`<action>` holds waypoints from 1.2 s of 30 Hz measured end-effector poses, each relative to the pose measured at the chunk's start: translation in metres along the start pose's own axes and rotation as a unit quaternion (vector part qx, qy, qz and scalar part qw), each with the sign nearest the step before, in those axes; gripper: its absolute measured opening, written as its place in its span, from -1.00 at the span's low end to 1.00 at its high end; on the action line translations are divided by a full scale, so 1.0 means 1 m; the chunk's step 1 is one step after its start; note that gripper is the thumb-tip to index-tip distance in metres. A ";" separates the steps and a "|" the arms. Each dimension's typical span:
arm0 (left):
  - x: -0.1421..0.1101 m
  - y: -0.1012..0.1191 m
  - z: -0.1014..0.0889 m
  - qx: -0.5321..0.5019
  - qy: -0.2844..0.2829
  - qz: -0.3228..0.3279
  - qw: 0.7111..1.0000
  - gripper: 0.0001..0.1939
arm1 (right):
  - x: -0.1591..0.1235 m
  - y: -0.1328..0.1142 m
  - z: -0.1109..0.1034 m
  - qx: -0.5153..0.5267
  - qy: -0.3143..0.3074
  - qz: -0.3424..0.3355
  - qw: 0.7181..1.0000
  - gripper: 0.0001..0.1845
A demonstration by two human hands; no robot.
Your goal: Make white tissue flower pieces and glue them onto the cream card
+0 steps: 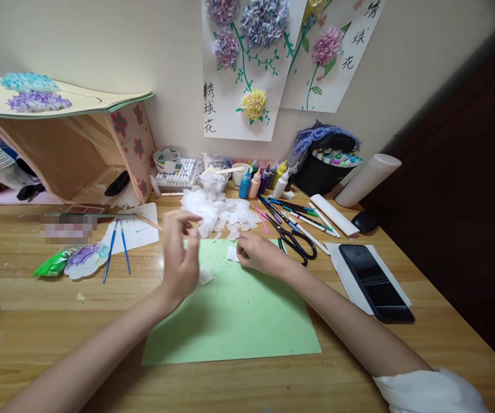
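A white square (232,253) lies by the middle of the green sheet's far edge, the sheet (247,321) itself spread on the worktop (230,387) and reaching toward its near edge. The right hand (258,255) comes in from the sheet's right edge, its fingers drawn together and bent down at the square's right side; I cannot tell whether they pinch it or only rest on it. The step in hand seems to be handling this one piece. The next move, to judge from the pose, calls for a fine fingertip grip on one thin layer, with a light touch so that the paper neither creases nor slides. A second scrap (206,276) lies flat toward the sheet's left edge, beside the left hand (181,258), which is raised over that edge, fingers loosely curled, thumb apart from forefinger and nothing seen between them. Just past the far edge spreads a loose pile (219,212) of such scraps, light enough to scatter if brushed. Scissors (301,244) lie at the sheet's far right corner, with pens (311,221) beyond; the phone (376,284) sits by the worktop's right edge, and two brushes (110,252) lie toward its left.
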State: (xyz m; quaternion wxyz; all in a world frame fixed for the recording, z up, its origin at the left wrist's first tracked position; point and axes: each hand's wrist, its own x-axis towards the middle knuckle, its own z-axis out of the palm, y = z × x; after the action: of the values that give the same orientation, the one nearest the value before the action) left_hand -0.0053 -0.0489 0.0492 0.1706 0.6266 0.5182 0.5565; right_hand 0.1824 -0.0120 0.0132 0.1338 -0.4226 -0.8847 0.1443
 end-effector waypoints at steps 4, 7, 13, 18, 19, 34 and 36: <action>-0.011 -0.023 0.020 0.080 -0.136 -0.033 0.987 -0.81 | 0.002 0.003 0.001 0.090 0.018 0.035 0.995 -0.92; -0.017 -0.034 0.027 0.118 -0.180 -0.046 0.975 -0.81 | 0.005 0.005 -0.001 0.258 0.024 0.123 0.958 -0.95; -0.020 -0.032 0.022 0.098 -0.247 -0.008 0.964 -0.78 | 0.009 0.000 0.007 0.449 0.056 0.193 0.871 -0.80; -0.022 -0.036 0.025 0.125 -0.247 -0.002 0.961 -0.78 | 0.006 -0.008 0.025 0.466 0.086 0.140 0.869 -0.80; -0.022 -0.037 0.026 0.124 -0.246 -0.007 0.961 -0.77 | 0.005 -0.008 0.027 0.473 0.092 0.135 0.866 -0.80; -0.024 -0.037 0.026 0.185 -0.238 -0.009 0.953 -0.85 | 0.011 0.012 0.029 0.648 0.144 0.206 0.719 -0.72; -0.025 -0.035 0.026 0.186 -0.179 0.040 0.965 -0.95 | 0.010 0.011 0.030 0.632 0.130 0.202 0.737 -0.73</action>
State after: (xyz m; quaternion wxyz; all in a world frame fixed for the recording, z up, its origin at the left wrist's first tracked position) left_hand 0.0046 -0.0461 0.0000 0.1189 0.7569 0.5485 0.3350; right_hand 0.1733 -0.0018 -0.0171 0.4516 -0.4243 -0.4576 0.6377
